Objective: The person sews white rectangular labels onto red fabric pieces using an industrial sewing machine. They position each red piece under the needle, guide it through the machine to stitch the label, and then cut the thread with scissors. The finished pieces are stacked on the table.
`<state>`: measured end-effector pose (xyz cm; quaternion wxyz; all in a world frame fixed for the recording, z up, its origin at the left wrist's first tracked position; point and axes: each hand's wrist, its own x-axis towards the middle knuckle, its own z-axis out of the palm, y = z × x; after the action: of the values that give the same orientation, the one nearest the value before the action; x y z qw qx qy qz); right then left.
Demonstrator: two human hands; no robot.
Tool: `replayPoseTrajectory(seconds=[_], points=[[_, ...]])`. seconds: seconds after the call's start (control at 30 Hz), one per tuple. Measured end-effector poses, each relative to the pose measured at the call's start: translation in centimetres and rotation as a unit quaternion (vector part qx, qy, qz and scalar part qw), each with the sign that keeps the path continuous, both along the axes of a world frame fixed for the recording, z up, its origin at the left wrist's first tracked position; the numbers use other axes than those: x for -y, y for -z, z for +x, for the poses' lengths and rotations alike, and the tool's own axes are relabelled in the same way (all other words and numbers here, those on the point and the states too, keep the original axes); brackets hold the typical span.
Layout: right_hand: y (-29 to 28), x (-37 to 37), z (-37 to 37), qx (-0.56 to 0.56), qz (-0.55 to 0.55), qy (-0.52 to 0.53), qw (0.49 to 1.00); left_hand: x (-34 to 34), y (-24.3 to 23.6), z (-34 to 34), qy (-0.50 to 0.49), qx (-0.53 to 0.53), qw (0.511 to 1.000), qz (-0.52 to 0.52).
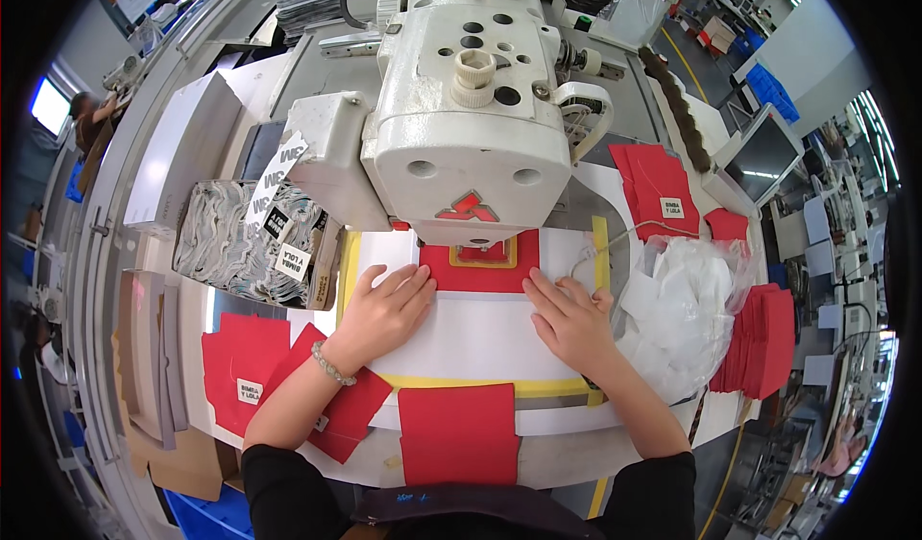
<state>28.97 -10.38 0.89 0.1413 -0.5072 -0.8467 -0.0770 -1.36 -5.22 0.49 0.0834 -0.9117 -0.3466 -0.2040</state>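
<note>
A red fabric piece [480, 279] lies flat under the head of a white sewing machine [471, 170]. A small yellow-edged clamp frame [514, 252] rests on it. My left hand [389, 312] lies with stretched fingers, their tips at the piece's left front corner. At its right front corner, my right hand [571, 321] also has its fingers laid out, with the tips touching the edge. Neither hand holds anything. Beneath them is a white work plate [471, 338] bordered with yellow tape. The needle area is hidden by the machine head.
Red pieces with pale labels [230, 367] lie by my left forearm. Plain red pieces [459, 434] sit in front of me. To the right are a clear bag of white pieces [677, 310] and a red stack [768, 338]. A box of folded label strips [240, 242] stands left.
</note>
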Motion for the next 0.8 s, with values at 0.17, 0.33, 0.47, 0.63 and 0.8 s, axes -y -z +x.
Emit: replayPoseTrajectory(seconds=[0.17, 0.33, 0.47, 0.63, 0.8], points=[[-0.1, -0.1, 0.1, -0.016, -0.006, 0.0, 1.0, -0.1, 0.2, -0.1, 0.004, -0.002, 1.0, 0.006], [-0.1, -0.1, -0.1, -0.012, -0.004, 0.004, 1.0, 0.2, -0.1, -0.4, 0.008, -0.02, 1.0, 0.003], [0.0, 0.0, 0.0, -0.014, -0.009, 0.009, 1.0, 0.3, -2.4, -1.1, -0.006, -0.013, 1.0, -0.016], [-0.4, -0.2, -0.2, -0.01, 0.0, -0.003, 1.0, -2.5, -6.0, -9.0, -0.148, 0.056, 0.98, -0.122], [-0.7, -0.5, -0.1, -0.015, 0.003, -0.016, 1.0, -3.5, -8.3, -12.5, -0.149, 0.065, 0.918, -0.362]])
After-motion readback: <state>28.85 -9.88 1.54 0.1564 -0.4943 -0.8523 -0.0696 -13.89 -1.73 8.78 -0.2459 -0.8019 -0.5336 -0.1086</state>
